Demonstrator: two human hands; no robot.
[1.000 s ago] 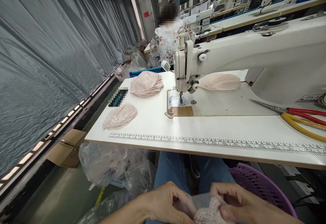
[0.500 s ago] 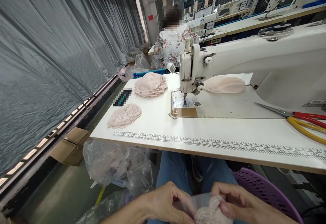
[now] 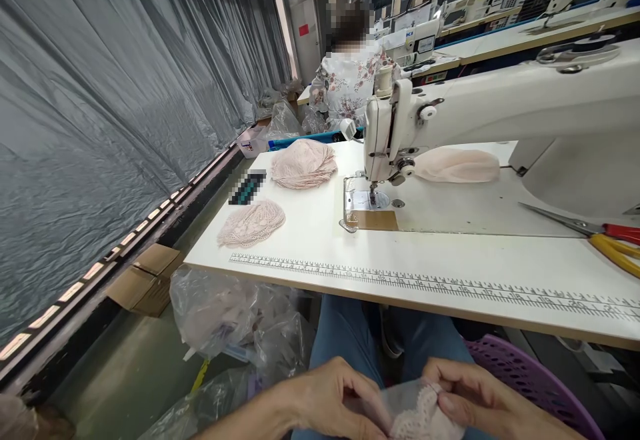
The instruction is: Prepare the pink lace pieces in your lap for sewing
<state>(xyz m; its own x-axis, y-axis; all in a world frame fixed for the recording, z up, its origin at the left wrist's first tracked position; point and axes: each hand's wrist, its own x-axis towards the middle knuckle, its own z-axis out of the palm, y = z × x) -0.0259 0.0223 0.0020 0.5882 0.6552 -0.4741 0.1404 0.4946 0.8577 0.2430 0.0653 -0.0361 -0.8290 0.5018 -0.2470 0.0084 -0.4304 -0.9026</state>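
Below the ruler-printed sewing table (image 3: 450, 273), both hands' fingers (image 3: 370, 403) pinch a lace piece (image 3: 423, 420)

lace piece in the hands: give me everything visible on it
The lace piece is pale pink, openwork, with a scalloped edge along its top. It looks soft and thin, and only its upper part shows; the rest runs off the bottom of the picture. It sits low over the lap, below the table edge. The left hand pinches it from the left and the right hand from the right, thumb on its upper edge. A clear, filmy layer lies against it between the hands.
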